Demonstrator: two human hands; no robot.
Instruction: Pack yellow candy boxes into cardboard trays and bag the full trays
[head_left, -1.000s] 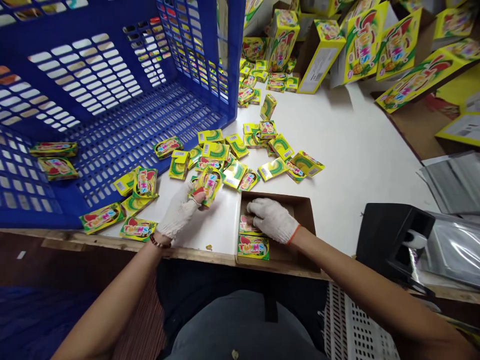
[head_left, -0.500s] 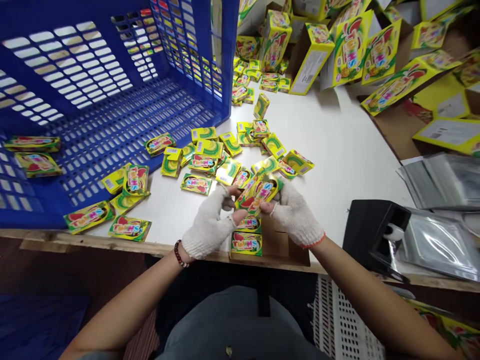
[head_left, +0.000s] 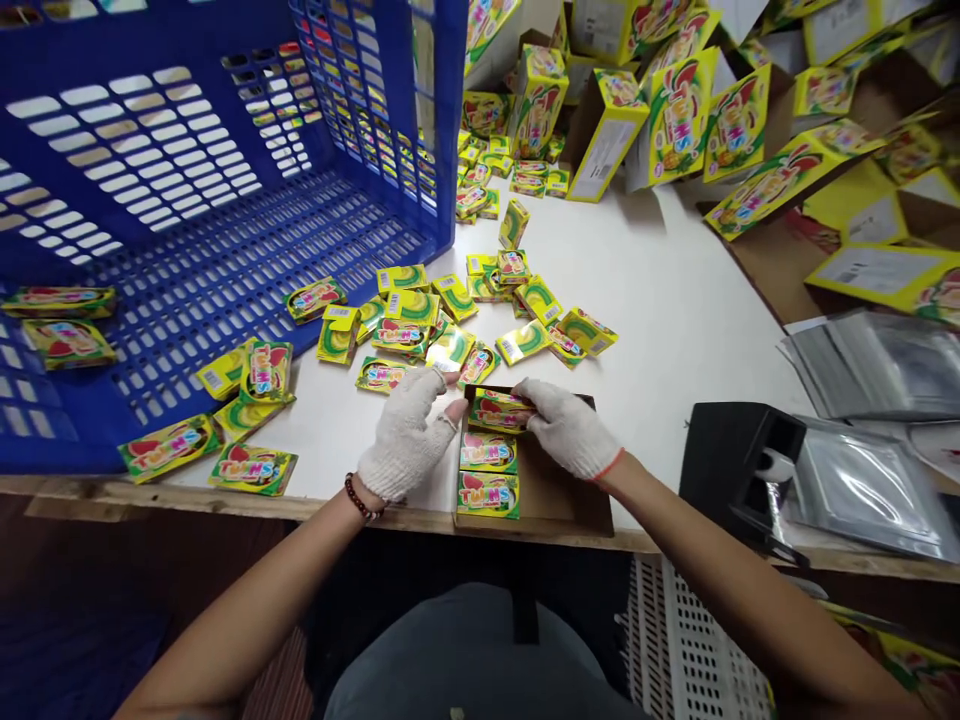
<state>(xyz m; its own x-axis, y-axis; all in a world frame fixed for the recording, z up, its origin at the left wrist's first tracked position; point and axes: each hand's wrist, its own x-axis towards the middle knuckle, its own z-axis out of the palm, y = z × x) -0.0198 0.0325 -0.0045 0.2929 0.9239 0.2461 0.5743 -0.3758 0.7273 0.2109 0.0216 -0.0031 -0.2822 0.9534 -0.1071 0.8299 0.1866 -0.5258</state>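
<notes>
An open brown carton [head_left: 562,505] lies at the table's front edge. Two small yellow-green packs [head_left: 488,494] rest flat along its left side. My right hand [head_left: 564,425], in a white fingerless glove, pinches another small pack [head_left: 496,411] at the carton's upper left corner. Just left of the carton is my left hand [head_left: 409,430], also gloved, with thumb and forefinger apart and nothing between them. Behind both hands, loose packs [head_left: 405,335] are scattered over the white table.
A blue crate [head_left: 315,225] lies at the left with packs in and before it. Larger yellow boxes [head_left: 682,115] crowd the back right. A black tape dispenser [head_left: 731,470] stands beside clear plastic sheets [head_left: 862,480] at the right.
The pack that both hands held above the carton is now down at its upper left corner, in my right hand only. My left hand has let go and moved slightly left.
</notes>
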